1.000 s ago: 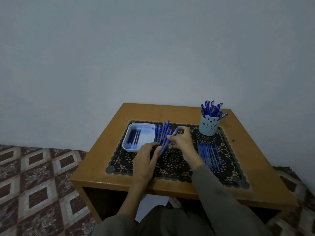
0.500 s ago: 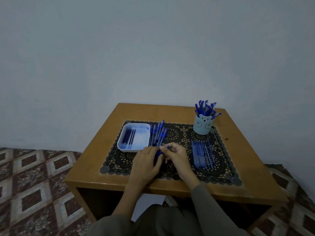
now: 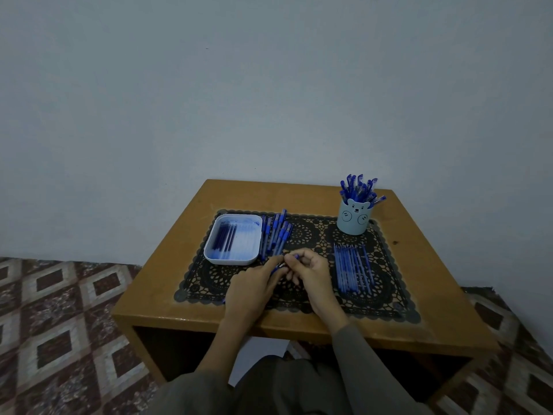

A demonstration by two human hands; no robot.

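Low wooden table [image 3: 185,250] against a plain wall, near enough to put every part within easy reach of both arms. Over its middle, a black lace mat [image 3: 314,235], probably there to keep round barrels from rolling away.

At the mat's far left corner, a white tray [image 3: 230,262], walled to pen in a few dark slim sticks [image 3: 224,238] lying lengthwise inside. Could be refills, though too small to be sure. At the far right, upright, a pale bear-faced cup [image 3: 354,218] crammed with blue pens [image 3: 359,188], caps up. Stands well apart from the work and serves, seemingly, as a store.

Just beside the tray's right wall, a loose row of capped pens [image 3: 275,235]. On the right half of the mat, near the cup, a tidier row of thin blue sticks [image 3: 351,269], laid parallel for easy picking one at a time.

Between the two rows, just above the mat, one blue pen [image 3: 296,256] held in both hands. Left hand [image 3: 254,286]: fingers curled round the barrel, bracing it. Right hand [image 3: 311,274]: thumb and fingertips pinching the far end, a hold fit for twisting or pulling a part off.

Looks, from the sorted piles, like taking the pen apart or putting it together. Impossible to tell which.
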